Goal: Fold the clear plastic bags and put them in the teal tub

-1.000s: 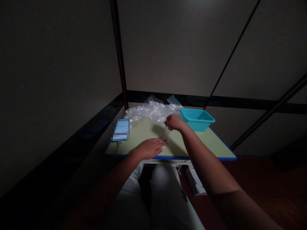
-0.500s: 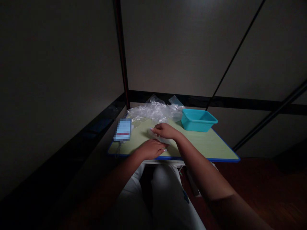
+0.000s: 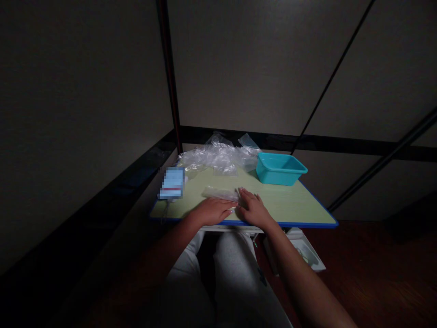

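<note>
A clear plastic bag [image 3: 220, 193] lies flat on the yellow-green tabletop [image 3: 290, 205], close to its front edge. My left hand [image 3: 215, 211] rests palm down over the bag's near side, fingers stretched out to the right. At the bag's right end lies my right hand [image 3: 253, 208], also flat, its fingers extended and pointing away from me. The fingertips of both hands come close together. Parts of the bag under the hands are hidden.
A heap of clear plastic bags [image 3: 220, 155] covers the table's back left. The turquoise basket [image 3: 282, 175] stands at the back right. A phone [image 3: 171, 183] with a lit, blurred screen is at the left edge. Below right, a white container [image 3: 307, 255] sits near the floor.
My right hand has come down from above the bag and moved right, its pinched fingers now opened out flat. My left hand has stayed about where it was. More of the bag shows.
</note>
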The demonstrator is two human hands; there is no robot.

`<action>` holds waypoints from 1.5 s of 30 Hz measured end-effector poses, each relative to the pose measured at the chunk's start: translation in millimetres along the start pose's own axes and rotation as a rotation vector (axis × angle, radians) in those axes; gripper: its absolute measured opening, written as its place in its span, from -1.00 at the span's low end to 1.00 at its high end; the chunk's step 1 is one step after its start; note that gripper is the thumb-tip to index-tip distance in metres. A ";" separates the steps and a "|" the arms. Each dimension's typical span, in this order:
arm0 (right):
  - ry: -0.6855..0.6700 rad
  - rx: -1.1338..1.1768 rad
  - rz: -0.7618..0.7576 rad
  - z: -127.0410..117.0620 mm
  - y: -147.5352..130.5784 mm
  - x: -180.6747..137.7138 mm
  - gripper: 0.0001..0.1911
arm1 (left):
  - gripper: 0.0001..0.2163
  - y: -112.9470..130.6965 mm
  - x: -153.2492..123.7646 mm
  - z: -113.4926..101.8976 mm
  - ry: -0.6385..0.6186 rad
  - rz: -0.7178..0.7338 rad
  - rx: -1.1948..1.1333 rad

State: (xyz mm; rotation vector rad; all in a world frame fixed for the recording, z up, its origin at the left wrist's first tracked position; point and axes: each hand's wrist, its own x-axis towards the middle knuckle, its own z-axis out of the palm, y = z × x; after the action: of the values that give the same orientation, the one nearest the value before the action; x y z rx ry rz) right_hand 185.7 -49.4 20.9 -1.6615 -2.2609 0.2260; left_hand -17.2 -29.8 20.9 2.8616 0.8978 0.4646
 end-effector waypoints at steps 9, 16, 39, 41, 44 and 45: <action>0.021 -0.061 0.093 6.0 -15.1 9.0 -0.37 | -0.63 -2.8 -0.5 2.6 -0.007 -0.005 0.018; 0.087 -0.094 0.135 6.8 -29.2 11.0 -0.40 | -0.64 -3.3 0.5 3.2 0.000 0.017 0.019; 0.314 -0.279 0.219 6.5 -33.9 -13.7 -0.84 | -0.63 -2.1 -1.4 1.7 -0.045 -0.033 0.017; 0.311 -0.260 0.229 6.0 -34.6 -14.3 -0.80 | -0.64 -2.2 -1.4 2.4 -0.045 -0.051 0.017; 0.295 -0.215 0.138 5.3 -32.9 -11.9 -0.59 | -0.64 -1.8 -0.9 2.5 -0.051 -0.055 0.012; 0.268 -0.201 0.087 5.2 -31.2 -10.3 -0.50 | -0.64 -1.4 -0.8 2.1 -0.050 -0.050 0.011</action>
State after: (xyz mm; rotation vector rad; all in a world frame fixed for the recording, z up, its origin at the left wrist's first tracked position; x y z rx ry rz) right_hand 158.6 -68.5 24.1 -1.7699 -2.0686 -0.2008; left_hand -17.9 -29.1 18.5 2.8398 0.9637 0.3815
